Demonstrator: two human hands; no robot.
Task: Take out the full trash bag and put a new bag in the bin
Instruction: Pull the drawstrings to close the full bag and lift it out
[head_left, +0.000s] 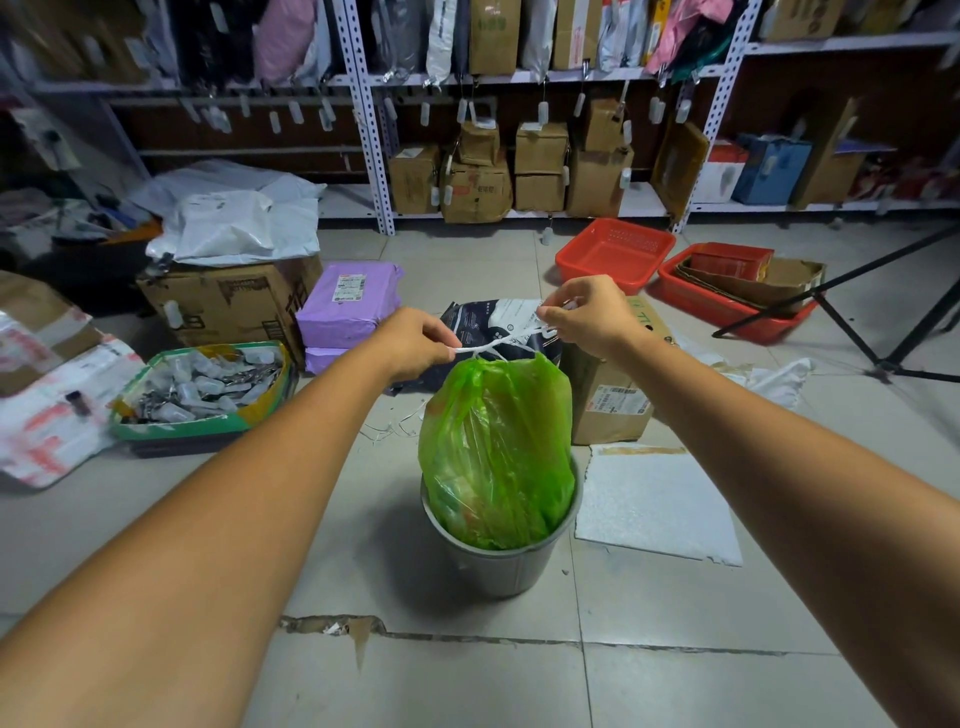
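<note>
Cracked floor tiles (467, 680) are occupied by a grey bin (501, 569), the full green bag (493, 452) seated inside. White string (485, 349) at its neck is pinched by the left hand (415, 345) and right hand (592, 317); the seemingly unfinished knot should be drawn tight evenly.

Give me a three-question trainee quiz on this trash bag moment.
1. True or false: the green bag is fully out of the grey bin.
2. What do the left hand and right hand pinch? A the white string at the bag's neck; B the bin's rim; C the bag's bottom.
3. Fill in: the white sheet lies to the bin's ____.
Key: 1 false; 2 A; 3 right.
</note>
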